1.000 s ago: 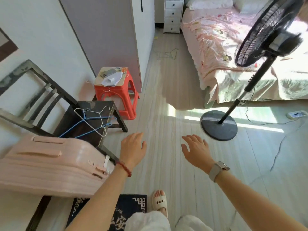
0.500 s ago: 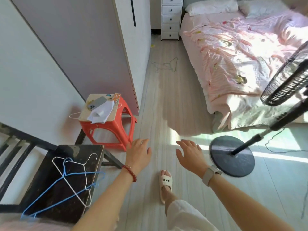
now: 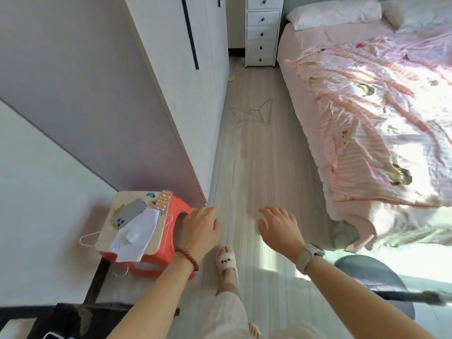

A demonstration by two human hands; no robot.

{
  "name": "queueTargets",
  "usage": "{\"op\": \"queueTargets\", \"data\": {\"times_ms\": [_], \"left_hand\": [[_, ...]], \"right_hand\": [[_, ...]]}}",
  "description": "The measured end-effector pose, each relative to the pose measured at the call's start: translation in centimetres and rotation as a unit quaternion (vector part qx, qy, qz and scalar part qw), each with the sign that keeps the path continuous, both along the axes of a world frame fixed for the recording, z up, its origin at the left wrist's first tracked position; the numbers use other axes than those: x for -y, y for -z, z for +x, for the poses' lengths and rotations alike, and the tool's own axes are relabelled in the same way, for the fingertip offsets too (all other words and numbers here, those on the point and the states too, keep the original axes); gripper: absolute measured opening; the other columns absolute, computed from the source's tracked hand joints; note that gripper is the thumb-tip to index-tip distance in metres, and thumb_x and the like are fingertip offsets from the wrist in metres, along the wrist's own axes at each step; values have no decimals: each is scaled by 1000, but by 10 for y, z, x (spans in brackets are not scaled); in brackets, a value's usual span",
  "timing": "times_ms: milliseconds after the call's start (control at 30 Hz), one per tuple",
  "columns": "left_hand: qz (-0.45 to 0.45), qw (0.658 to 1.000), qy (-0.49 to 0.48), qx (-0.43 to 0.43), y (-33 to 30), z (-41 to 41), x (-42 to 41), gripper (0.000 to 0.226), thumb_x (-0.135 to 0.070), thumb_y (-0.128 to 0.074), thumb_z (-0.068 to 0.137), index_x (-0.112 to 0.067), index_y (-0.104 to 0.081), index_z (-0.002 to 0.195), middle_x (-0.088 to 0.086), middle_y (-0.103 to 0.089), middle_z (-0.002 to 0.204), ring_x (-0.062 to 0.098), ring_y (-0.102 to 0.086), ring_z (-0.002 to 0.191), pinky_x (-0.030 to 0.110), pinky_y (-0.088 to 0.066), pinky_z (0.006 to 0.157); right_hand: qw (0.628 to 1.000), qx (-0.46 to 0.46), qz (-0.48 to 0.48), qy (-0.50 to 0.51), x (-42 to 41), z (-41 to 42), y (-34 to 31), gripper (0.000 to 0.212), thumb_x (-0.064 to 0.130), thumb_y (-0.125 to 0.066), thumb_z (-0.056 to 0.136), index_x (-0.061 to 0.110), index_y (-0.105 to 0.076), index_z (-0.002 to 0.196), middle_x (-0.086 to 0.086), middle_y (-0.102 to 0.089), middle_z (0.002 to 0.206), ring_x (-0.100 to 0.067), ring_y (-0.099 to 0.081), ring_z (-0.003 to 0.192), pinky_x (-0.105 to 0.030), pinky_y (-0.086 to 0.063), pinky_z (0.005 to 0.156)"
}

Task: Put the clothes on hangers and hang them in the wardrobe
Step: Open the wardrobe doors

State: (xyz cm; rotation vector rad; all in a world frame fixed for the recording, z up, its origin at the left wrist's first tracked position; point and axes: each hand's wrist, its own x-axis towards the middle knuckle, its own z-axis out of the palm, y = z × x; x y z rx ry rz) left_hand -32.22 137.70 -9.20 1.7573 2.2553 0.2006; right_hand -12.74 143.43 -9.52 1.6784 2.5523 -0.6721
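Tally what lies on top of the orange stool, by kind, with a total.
Phone: 1
Blister pack of pills: 1
White cloth: 1
White wire hanger, partly under the cloth: 1
Total: 4

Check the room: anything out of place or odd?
Yes. Thin wire hangers lie loose on the floor between the wardrobe and the bed, in the walking path. Another hanger pokes out over the red stool.
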Motion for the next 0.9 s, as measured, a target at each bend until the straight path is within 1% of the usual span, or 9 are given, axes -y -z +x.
{"op": "queueTargets", "data": {"times_ms": [100,233,333,400,500,633,767,900], "left_hand": [[-1,1000,18,-1,10,-19,-78,30,-21,-43,90,-12,-57,115,3,-60,119,22,-54,110,34,-40,93],[2,999,51,3,9,-48,-193,33,-24,-40,93,-13,-53,121,3,-57,124,21,-51,114,34,-38,95],[24,997,77,-5,-3,-70,-284,31,-24,-39,94,-12,-54,117,2,-59,120,20,-53,109,32,-40,89],[24,996,88,8,-10,-78,-338,32,-24,-38,95,-13,-53,121,2,-57,122,19,-52,111,32,-40,92],[-6,994,103,32,-9,-76,-410,37,-26,-37,96,-15,-46,130,2,-52,130,19,-47,119,33,-37,99],[-38,992,111,53,6,-70,-484,39,-27,-37,96,-16,-43,133,1,-50,134,19,-45,122,34,-35,101],[-53,993,95,37,23,-73,-575,39,-29,-36,96,-19,-43,134,-2,-49,134,16,-43,123,33,-30,102],[-47,998,42,28,20,-71,-670,37,-28,-37,96,-19,-46,131,-2,-52,131,16,-46,120,33,-32,99]], "right_hand": [[1000,8,-5,12,-70,-17,8,41,32,-33,95,21,-41,134,3,-43,139,-19,-36,129,-36,-23,108],[999,27,-15,35,-171,-44,6,40,30,-33,95,22,-41,133,3,-44,137,-19,-37,127,-35,-24,107],[998,9,-14,57,-250,-64,-8,38,26,-33,94,20,-44,130,2,-46,135,-20,-38,126,-36,-24,106],[997,-13,-12,77,-298,-72,-16,36,24,-32,94,19,-48,125,2,-50,131,-21,-39,125,-35,-24,105],[994,-21,-14,103,-362,-75,-15,32,22,-32,93,17,-52,118,2,-53,125,-22,-40,124,-35,-25,104],[992,-1,-40,118,-438,-75,-1,34,24,-30,94,17,-50,121,1,-52,127,-22,-38,124,-37,-24,104],[993,1,-49,105,-538,-74,17,35,26,-29,94,18,-50,121,0,-51,128,-22,-38,123,-37,-23,104],[996,4,-63,68,-646,-65,13,36,26,-29,95,17,-49,123,0,-51,129,-22,-39,123,-37,-25,104]]}}
